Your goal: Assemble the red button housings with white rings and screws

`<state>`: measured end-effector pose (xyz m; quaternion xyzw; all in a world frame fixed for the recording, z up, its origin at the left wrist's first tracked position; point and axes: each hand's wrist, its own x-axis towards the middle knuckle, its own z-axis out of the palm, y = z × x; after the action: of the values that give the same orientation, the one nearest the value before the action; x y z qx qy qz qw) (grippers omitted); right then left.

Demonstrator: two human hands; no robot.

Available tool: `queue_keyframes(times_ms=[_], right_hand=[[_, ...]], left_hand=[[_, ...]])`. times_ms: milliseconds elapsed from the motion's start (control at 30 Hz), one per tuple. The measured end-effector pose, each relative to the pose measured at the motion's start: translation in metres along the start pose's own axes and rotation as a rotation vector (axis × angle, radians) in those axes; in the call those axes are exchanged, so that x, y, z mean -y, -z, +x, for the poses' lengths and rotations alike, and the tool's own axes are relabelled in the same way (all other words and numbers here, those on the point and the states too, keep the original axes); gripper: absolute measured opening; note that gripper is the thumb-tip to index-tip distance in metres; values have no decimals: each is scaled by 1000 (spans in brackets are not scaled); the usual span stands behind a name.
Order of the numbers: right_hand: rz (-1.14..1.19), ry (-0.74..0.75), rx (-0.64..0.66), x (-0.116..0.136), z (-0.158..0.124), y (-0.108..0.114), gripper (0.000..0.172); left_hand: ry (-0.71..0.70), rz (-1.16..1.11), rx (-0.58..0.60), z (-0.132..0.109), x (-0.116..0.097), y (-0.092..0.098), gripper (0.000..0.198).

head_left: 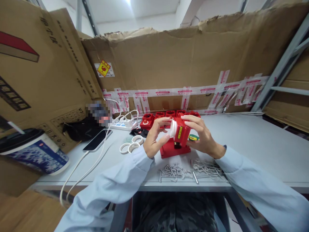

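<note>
My left hand (155, 138) is closed on a white ring (173, 129), thumb and fingers at its edge. The ring sits against the left face of a red housing (184, 129) that carries a yellow label. Around the right side of that housing my right hand (202, 138) is closed, fingers on top and thumb underneath. The housing is tilted. Below it is a red base plate (169, 150); whether the two are joined I cannot tell. More white rings (125, 148) lie left of my left hand. A green and yellow handle (193, 137) shows behind my right hand.
Small screws (172, 169), longer metal pins (207, 167) and a T-handled tool (195, 177) lie near the table's front edge. Several red housings (147, 120) stand behind my hands. Leftward are a power strip (124, 125), a phone (98, 140), cables and a large cup (36, 153). Cardboard (156, 64) walls the back.
</note>
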<state>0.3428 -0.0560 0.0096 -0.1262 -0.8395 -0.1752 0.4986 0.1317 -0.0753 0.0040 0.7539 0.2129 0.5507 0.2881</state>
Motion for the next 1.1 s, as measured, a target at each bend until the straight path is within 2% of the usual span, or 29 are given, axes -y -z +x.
queue_keyframes(times_ms=[67, 167, 267, 400, 700, 933, 1033, 1100], right_hand=[[28, -29, -11, -2, -1, 1, 81], [48, -42, -14, -2, -1, 1, 82], [51, -36, 6, -1, -1, 1, 81], [10, 13, 30, 2, 0, 1, 77], [-64, 116, 20, 6, 4, 0, 73], [-137, 138, 19, 9, 3, -1, 68], [-148, 161, 19, 8, 3, -1, 72], [-126, 139, 18, 6, 2, 0, 76]], left_hand=[[-104, 54, 74, 1, -3, 2, 52], [-152, 158, 81, 2, -4, 4, 51], [-105, 181, 35, 3, 0, 4, 50], [-10, 171, -20, 4, 2, 3, 40], [113, 152, -29, 4, -2, -1, 43], [221, 97, -41, 2, -2, -5, 46], [220, 56, -26, 1, 0, -6, 43], [164, 35, -6, 1, 2, -4, 40]])
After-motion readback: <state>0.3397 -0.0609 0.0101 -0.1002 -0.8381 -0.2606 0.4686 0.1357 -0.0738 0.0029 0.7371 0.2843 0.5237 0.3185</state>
